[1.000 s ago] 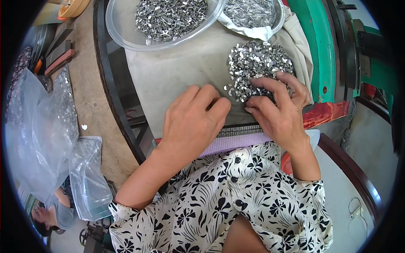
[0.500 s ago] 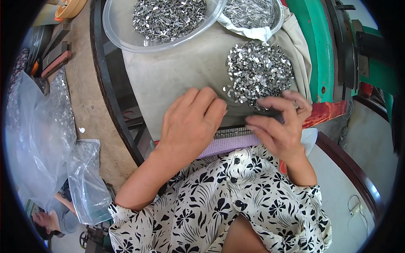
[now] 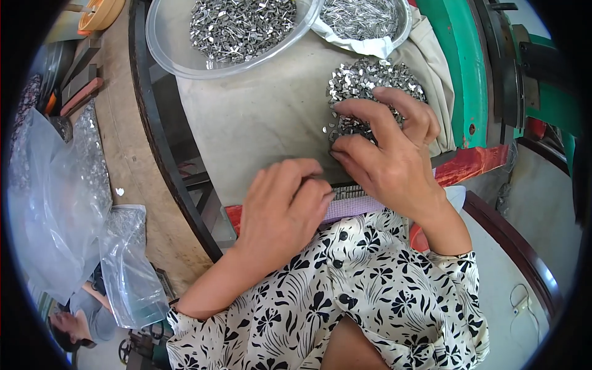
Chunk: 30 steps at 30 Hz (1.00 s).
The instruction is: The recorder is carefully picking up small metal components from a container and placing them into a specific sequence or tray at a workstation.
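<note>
A person's right hand [image 3: 391,157], at two o'clock, arches over the near edge of a pile of small metal pieces [image 3: 361,79], its fingers curved and thumb and forefinger close together; whether they pinch a piece cannot be told. The left hand [image 3: 280,206], just below center, curls with blurred fingertips beside a row of dark metal strips [image 3: 350,192] at its three o'clock; its grip, too, cannot be made out. The pile lies at one o'clock on a beige cloth [image 3: 246,123]. Beyond it, also toward one o'clock, a lined bowl [image 3: 404,31] holds slim silvery pins, touching a clear plastic bowl [image 3: 168,60] of mixed metal parts at eleven. A lilac mesh pad [image 3: 353,208] borders the strips at their six o'clock, while green machinery [image 3: 465,92] stands at two and a clear plastic bag [image 3: 49,209] slumps at nine.
</note>
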### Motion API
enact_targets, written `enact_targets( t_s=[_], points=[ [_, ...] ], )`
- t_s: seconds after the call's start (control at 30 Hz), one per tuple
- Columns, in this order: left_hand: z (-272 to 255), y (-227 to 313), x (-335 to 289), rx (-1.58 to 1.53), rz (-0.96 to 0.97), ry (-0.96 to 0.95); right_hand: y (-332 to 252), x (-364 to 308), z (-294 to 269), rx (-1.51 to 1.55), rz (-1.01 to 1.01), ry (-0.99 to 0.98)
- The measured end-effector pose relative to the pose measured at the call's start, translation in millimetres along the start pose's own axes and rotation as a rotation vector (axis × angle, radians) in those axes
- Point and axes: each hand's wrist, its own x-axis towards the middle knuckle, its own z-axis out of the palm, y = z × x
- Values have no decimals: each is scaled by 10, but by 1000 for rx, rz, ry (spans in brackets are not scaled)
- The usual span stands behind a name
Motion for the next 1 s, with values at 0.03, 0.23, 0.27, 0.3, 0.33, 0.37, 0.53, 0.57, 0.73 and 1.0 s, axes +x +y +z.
enact_targets(
  t_s=[0.03, 0.23, 0.27, 0.3, 0.33, 0.37, 0.53, 0.57, 0.73, 1.0],
  points=[
    [32, 12, -13, -10, -6, -16, 0, 13, 8, 14, 10, -3],
    [150, -7, -31, 21, 57, -12, 66, -151, -38, 112, 81, 56],
    [142, -19, -39, 24, 53, -12, 71, -210, -51, 127, 77, 90],
    [129, -24, -19, 12, 45, 9, 74, -301, -108, 125, 96, 89],
    [115, -41, -14, 7, 29, 31, 67, -392, -128, 132, 110, 89],
    [99, -60, -17, -1, -6, 35, 50, -482, -124, 137, 123, 89],
    [60, -149, 41, 46, -16, 111, -37, -694, -92, 166, 115, 21],
    [59, -165, 48, 61, -23, 122, -51, -707, -92, 172, 111, 30],
    [73, -199, 51, 134, -29, 127, -122, -608, -43, 118, 39, 113],
    [79, -231, 44, 151, 3, 111, -198, -537, -9, 49, 28, 1]
  ],
)
